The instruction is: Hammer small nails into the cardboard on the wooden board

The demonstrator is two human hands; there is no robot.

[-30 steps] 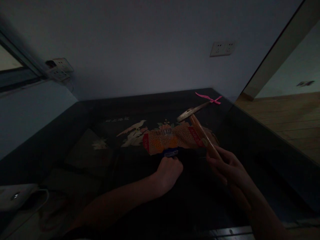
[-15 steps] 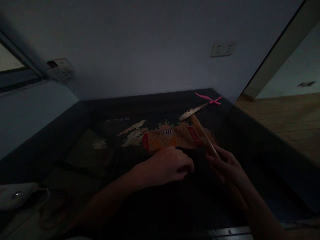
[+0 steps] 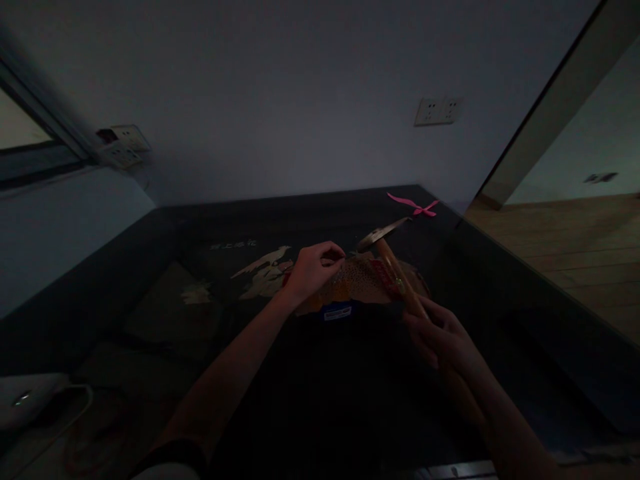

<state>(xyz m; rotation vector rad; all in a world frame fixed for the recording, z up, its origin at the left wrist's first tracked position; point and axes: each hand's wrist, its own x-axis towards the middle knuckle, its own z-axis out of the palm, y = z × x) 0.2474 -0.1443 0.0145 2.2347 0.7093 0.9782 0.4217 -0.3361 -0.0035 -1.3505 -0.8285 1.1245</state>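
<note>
My right hand [image 3: 445, 337] is wrapped round the wooden handle of a hammer [image 3: 397, 270]. The metal hammer head [image 3: 377, 236] points up and away, over the far right part of a tan, dotted sheet [image 3: 357, 280] with red ends. Over the left part of that sheet is my left hand [image 3: 315, 267], thumb and fingertips pinched together. Whatever is between those fingertips is too small and dark to make out. Just below the sheet, a blue label [image 3: 338, 311] shows on something black.
The dark table top bears a pale bird picture [image 3: 265, 267]. A pink ribbon [image 3: 417, 207] lies near its far right corner. Wall sockets [image 3: 436, 112] are set above the table. A white box [image 3: 30, 400] with a cord is at the lower left.
My left hand has moved up and away from me, onto the dotted sheet, covering the thin dark pieces seen there before. The blue label is uncovered. My right hand still holds the hammer.
</note>
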